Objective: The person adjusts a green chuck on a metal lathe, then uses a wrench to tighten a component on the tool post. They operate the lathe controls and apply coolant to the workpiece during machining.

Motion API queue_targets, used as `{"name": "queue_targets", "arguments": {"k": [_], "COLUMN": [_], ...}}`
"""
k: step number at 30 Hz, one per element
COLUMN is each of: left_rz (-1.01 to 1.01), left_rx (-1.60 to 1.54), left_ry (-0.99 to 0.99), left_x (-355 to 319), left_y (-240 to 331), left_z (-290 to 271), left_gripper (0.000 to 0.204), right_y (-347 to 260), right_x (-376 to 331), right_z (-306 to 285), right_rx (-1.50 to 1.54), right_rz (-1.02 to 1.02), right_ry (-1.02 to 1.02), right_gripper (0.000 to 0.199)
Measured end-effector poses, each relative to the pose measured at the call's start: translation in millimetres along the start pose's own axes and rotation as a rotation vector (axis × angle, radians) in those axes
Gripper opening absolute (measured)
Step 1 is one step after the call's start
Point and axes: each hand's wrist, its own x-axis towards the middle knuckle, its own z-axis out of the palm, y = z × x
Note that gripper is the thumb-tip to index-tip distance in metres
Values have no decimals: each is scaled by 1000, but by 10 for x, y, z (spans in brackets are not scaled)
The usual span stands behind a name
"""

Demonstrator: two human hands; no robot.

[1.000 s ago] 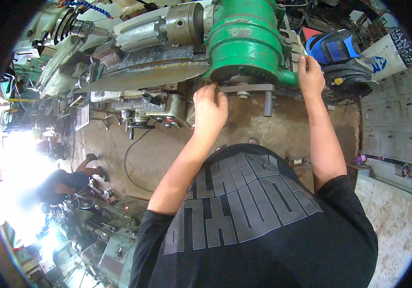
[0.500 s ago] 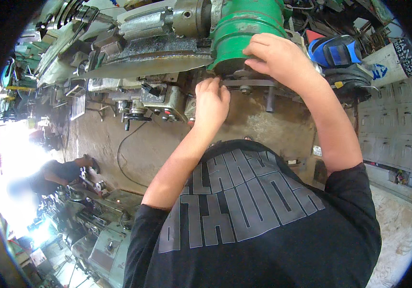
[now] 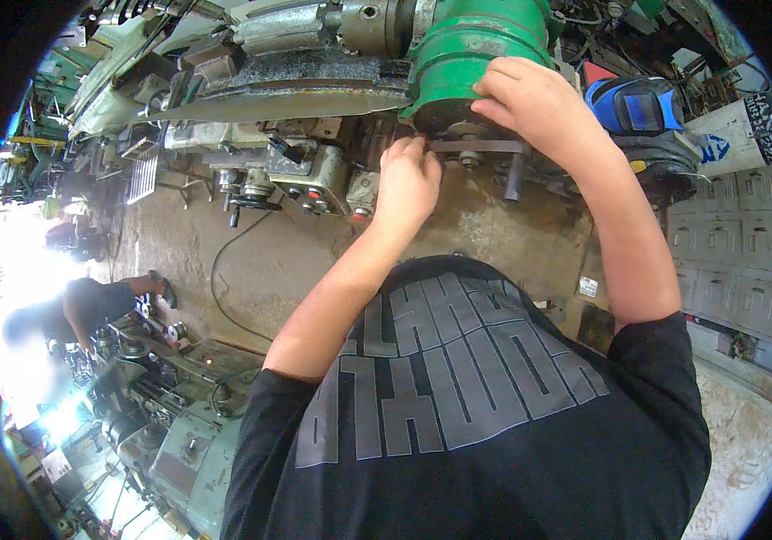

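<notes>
A green, rounded drum-like housing [image 3: 480, 43] stands in front of me, part of a lathe. Below its near face lies a flat metal bar [image 3: 492, 146] with a bolt at its middle and a round handle [image 3: 514, 178] hanging from its right end. My left hand [image 3: 410, 178] is closed at the bar's left end, its fingertips partly hidden. Against the right of the housing's near face is my right hand [image 3: 525, 97], fingers bent and thumb apart from them. Nothing shows between them.
Left of the housing are the lathe chuck [image 3: 372, 25] and a control box [image 3: 309, 175] with levers. A blue welding mask [image 3: 635, 105] sits at right, above grey lockers [image 3: 732, 225]. Another person [image 3: 89, 310] bends by machines at far left. A cable [image 3: 215, 270] crosses the floor.
The view has shifted slightly, so the lathe sits a little further right and up. Both hands stay about the same place on the machine. The other person's leg has moved a little.
</notes>
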Motion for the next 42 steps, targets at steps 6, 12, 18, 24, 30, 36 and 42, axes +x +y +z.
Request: {"name": "queue_targets", "arguments": {"k": [6,12,18,24,30,36,42], "left_rz": [-469,-572,-552,-516,-482,-661,-621], "left_rx": [-404,-861,-838,-822,-699,-803,-822], "left_ry": [-160,-231,-249,-229,-195,-350,-318], "left_x": [-27,5,23,19,-15,-17,-27], "left_y": [41,-59,-108,-11,-15,7,70], "left_z": [-17,0,106,41,32,-26,-49], "left_gripper": [50,50,55,62,63,49,32], "right_y": [-23,-140,-170,-165,-175,-174,-188], "right_x": [-11,-42,-51,-49,-180,-331,-376], "right_z": [-42,-21,-34,-65,-108,-92,-72], "right_rx": [68,-16,-86,-104,-68,52,69], "right_rz": [57,51,-2,-13,8,101,126], "right_ry": [-3,-18,-38,-58,-45,-38,1], "right_gripper": [23,25,31,20,15,21,19]}}
